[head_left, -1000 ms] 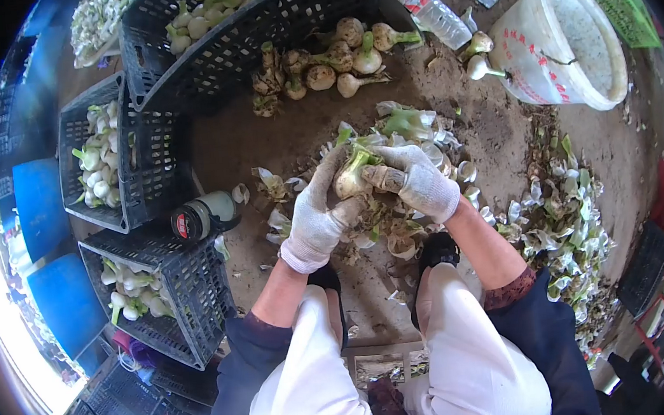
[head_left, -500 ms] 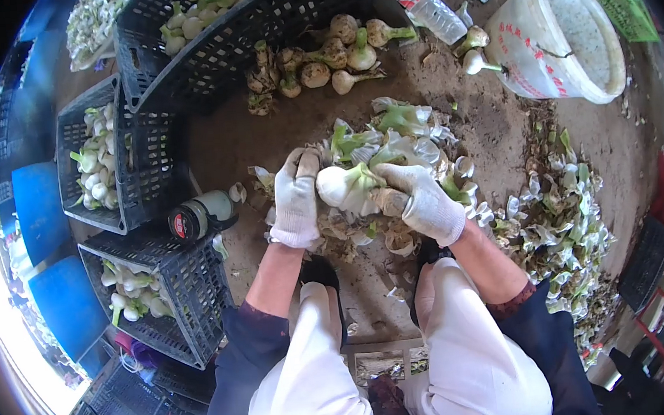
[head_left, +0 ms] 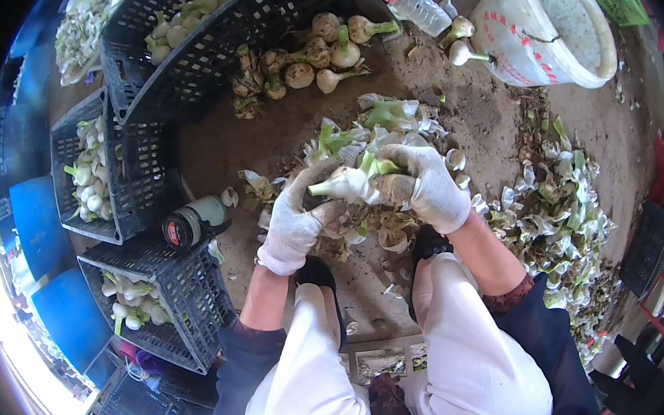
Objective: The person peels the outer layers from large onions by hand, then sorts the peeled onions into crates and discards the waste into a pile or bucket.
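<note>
Both hands wear white work gloves with soiled fingers. Between them is a white garlic bulb [head_left: 352, 184] with a pale green stem pointing left and loose skin at its right side. My left hand [head_left: 295, 218] curves around the stem end, thumb below and fingers above the garlic. My right hand [head_left: 430, 188] is closed on the garlic's right side, where leafy skin shows under the fingers. Below the hands lies a heap of peeled garlic skins [head_left: 395, 120]. Several unpeeled garlic bulbs [head_left: 300, 74] lie on the ground beyond it.
Black plastic crates [head_left: 191, 300] holding garlic stand at left and far left. A jar with a dark lid [head_left: 182, 229] lies beside them. A white bucket [head_left: 522, 44] and a plastic bottle [head_left: 414, 6] are at the far right. More skins [head_left: 567, 220] spread along the right.
The garlic has turned so its stem points left. My left hand has moved lower and its fingers have spread around the stem end. My right hand has shifted slightly up.
</note>
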Demonstrator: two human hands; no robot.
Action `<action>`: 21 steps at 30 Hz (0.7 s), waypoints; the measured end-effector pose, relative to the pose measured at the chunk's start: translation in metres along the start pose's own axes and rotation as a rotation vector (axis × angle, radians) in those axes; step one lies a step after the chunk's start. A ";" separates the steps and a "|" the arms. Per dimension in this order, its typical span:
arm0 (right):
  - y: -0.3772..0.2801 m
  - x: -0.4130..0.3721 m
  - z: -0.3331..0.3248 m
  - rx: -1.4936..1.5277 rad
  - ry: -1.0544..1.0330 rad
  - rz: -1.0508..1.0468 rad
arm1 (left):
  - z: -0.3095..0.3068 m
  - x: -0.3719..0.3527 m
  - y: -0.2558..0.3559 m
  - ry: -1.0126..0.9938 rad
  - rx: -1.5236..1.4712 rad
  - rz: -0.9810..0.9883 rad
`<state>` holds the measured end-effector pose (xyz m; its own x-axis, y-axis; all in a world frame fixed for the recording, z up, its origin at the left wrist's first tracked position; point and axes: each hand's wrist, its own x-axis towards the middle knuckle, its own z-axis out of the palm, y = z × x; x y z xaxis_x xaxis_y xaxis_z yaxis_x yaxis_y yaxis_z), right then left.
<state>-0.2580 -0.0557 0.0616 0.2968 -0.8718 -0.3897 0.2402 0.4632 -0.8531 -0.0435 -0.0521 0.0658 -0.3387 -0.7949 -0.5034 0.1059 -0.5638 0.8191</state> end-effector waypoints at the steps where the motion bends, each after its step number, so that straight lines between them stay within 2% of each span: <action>1: -0.004 -0.001 0.001 -0.197 -0.017 -0.070 | 0.001 -0.001 -0.002 0.034 0.063 0.051; 3: -0.008 0.003 -0.005 -0.240 -0.061 -0.095 | 0.000 -0.005 -0.003 0.070 0.126 0.099; 5: -0.011 0.005 -0.008 -0.212 -0.081 -0.073 | -0.001 -0.008 -0.003 0.264 0.148 -0.095; 6: -0.003 0.008 -0.008 -0.118 -0.028 -0.093 | -0.001 -0.008 -0.004 0.266 0.147 -0.094; 7: 0.007 0.014 -0.012 -0.120 -0.031 -0.093 | 0.000 -0.008 -0.007 0.288 0.194 0.030; 9: 0.025 0.029 -0.024 -0.511 0.267 -0.138 | 0.003 -0.008 -0.012 0.324 0.287 0.274; 10: 0.021 0.031 -0.023 -0.882 0.384 -0.147 | 0.002 -0.008 -0.012 0.321 0.287 0.272; 11: 0.017 0.029 -0.020 -0.880 0.384 -0.148 | 0.000 -0.008 -0.010 0.323 0.484 0.375; 12: 0.012 0.022 -0.017 -0.929 0.339 -0.301 | -0.001 -0.009 -0.008 0.321 0.681 0.474; 13: 0.000 0.013 -0.009 -0.975 0.296 -0.451 | 0.001 -0.011 -0.006 0.317 0.682 0.470; 15: -0.023 -0.001 0.009 -1.199 0.075 -0.396 | 0.008 -0.012 0.001 0.276 0.894 0.586; 17: -0.012 0.003 0.015 -1.379 0.069 -0.550 | 0.010 -0.011 0.005 0.226 0.958 0.622; 19: -0.011 0.002 0.018 -1.404 0.018 -0.537 | 0.009 -0.012 0.007 0.155 1.188 0.626; 21: -0.008 0.006 0.019 -1.432 -0.030 -0.531 | 0.010 -0.015 0.009 0.126 1.225 0.613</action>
<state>-0.2406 -0.0614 0.0734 0.4895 -0.8705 0.0516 -0.7409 -0.4463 -0.5018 -0.0470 -0.0430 0.0834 -0.4439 -0.8944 0.0555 -0.7004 0.3849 0.6011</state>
